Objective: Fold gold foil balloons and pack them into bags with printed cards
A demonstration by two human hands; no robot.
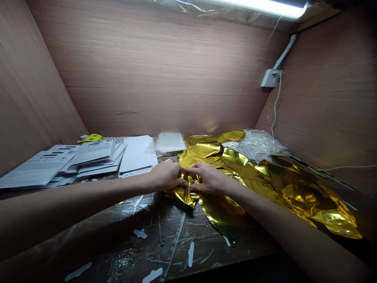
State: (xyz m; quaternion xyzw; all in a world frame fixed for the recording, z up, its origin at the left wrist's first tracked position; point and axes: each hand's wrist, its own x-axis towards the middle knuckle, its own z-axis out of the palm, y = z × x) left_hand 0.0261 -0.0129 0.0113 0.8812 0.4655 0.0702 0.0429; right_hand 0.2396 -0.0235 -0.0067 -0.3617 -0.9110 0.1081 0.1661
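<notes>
Shiny gold foil (220, 214) lies on the dark table, in front of a larger heap of gold foil pieces (206, 151) that spreads to the right. My left hand (167, 175) is closed on a crumpled part of the foil at the middle of the view. Close beside it, my right hand (208, 179) pinches the same foil, thumb and forefinger pointing at the left hand. Folds of foil hang between and below the fingers. The fingertips nearly meet.
Printed cards (38, 167) and white sheets (137, 153) are stacked at the left. Clear bags (170, 142) lie behind my hands. A plastic bag of white pieces (259, 143) sits at the back right. White scraps (191, 253) dot the table (123, 232).
</notes>
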